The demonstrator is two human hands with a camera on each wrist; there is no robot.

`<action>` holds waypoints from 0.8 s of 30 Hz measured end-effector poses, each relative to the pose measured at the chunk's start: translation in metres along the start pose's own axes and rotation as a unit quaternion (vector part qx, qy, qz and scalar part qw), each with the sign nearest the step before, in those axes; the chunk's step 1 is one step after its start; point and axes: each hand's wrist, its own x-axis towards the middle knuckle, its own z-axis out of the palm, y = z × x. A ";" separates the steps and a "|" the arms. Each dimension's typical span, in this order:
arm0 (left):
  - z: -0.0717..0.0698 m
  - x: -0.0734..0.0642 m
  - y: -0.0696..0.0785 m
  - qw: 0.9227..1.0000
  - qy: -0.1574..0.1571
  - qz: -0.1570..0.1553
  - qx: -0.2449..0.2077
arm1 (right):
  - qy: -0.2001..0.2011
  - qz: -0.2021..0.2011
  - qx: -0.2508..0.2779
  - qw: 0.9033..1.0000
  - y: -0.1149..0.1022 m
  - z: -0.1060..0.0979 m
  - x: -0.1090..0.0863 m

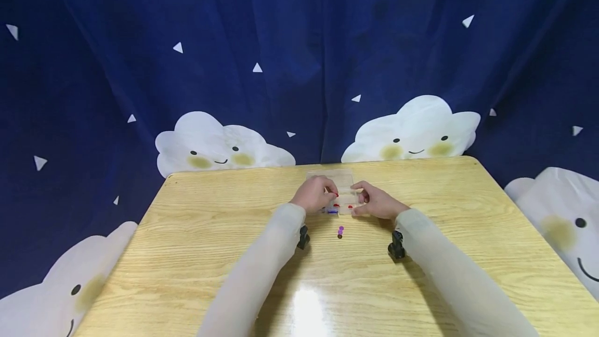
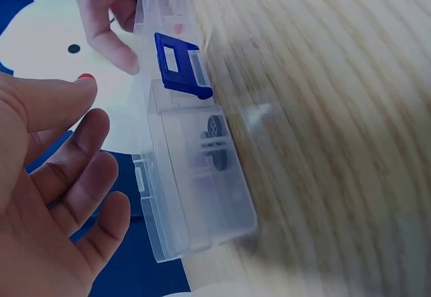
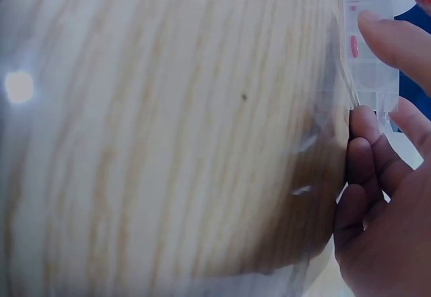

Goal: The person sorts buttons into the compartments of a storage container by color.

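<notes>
A clear plastic compartment box [image 1: 347,199] stands near the table's far edge, its transparent lid [image 1: 338,176] lying open at the back. My left hand [image 1: 314,195] is above its left part, pinching a small red piece [image 2: 85,77] between thumb and forefinger; most of that piece is hidden. At the box's right end, my right hand [image 1: 381,203] grips it with thumb and fingers. Small red pieces [image 3: 354,46] lie in the front compartments. Dark round discs [image 2: 215,135] show through the left end's wall. A blue latch [image 2: 178,68] sits on the front.
Small purple pieces [image 1: 340,230] and a dark one [image 1: 339,236] lie on the wooden table [image 1: 210,254] in front of the box. Behind the table hangs a dark blue curtain [image 1: 281,25] with white clouds and triangles.
</notes>
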 end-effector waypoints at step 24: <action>0.017 0.008 0.007 0.997 -0.001 -0.005 0.073 | 0.001 0.006 -0.006 1.000 -0.001 -0.001 0.000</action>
